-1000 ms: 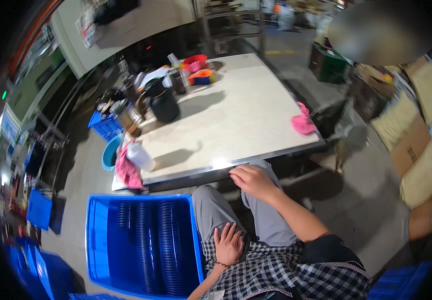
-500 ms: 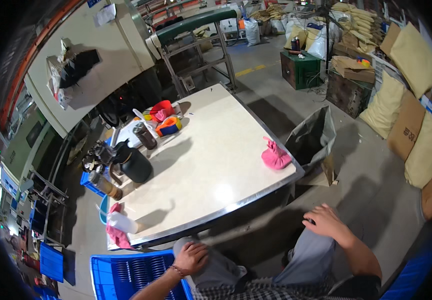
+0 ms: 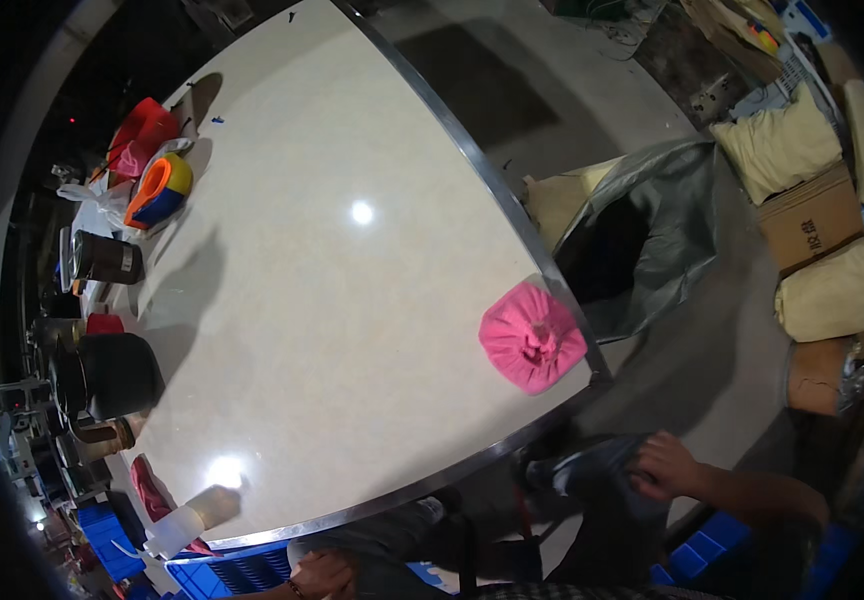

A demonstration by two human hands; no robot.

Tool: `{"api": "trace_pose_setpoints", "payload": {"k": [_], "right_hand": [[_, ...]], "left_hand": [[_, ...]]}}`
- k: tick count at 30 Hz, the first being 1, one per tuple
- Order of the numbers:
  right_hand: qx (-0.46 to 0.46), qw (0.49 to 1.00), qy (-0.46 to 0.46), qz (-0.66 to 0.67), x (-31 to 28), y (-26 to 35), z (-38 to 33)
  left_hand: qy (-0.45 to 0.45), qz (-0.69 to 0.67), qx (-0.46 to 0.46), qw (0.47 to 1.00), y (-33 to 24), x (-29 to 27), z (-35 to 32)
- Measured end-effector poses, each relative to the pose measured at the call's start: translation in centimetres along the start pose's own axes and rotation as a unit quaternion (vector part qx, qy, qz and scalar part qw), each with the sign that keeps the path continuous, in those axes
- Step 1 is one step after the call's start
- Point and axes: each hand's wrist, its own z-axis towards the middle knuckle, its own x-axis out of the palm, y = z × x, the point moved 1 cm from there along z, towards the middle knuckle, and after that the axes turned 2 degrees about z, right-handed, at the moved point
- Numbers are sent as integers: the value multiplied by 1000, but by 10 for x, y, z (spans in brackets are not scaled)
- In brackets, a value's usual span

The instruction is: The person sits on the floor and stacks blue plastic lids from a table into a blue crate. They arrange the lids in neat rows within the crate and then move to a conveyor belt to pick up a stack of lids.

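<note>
My left hand (image 3: 324, 574) rests on my left thigh at the lower edge, its fingers loosely laid over the grey trousers. Over my right knee lies my right hand (image 3: 664, 467), fingers draped downward and nothing in them. Both hands are off the pale table (image 3: 342, 330). A gathered pink cloth bundle (image 3: 532, 338) sits at the table's near right corner, nearest my right hand. At the near left corner stands a translucent plastic bottle (image 3: 192, 522), close to a dark pink cloth (image 3: 150, 488).
Along the left edge are a dark jug (image 3: 120, 375), a dark brown cup (image 3: 107, 258), an orange, yellow and blue ring (image 3: 160, 190) and a red ring (image 3: 152, 128). A grey bag (image 3: 677, 235) gapes beside the right edge. Yellowish sacks (image 3: 782, 145) and a cardboard box (image 3: 812, 220) lie farther right.
My view has tipped down and come closer over the table, so the far workshop is out of sight. Both hands stay on my legs; the pink bundle remains at its corner.
</note>
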Motion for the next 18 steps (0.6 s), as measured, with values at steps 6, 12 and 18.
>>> {"api": "trace_pose_setpoints", "payload": {"k": [6, 12, 18], "right_hand": [[18, 994, -16, 106, 22, -7, -15], [261, 939, -11, 223, 55, 59, -64], [497, 839, 122, 183, 75, 210, -79]], "left_hand": [[98, -16, -6, 995, -23, -23, 9], [168, -73, -103, 978, -77, -66, 64], [196, -89, -278, 936, -134, -78, 171]]}}
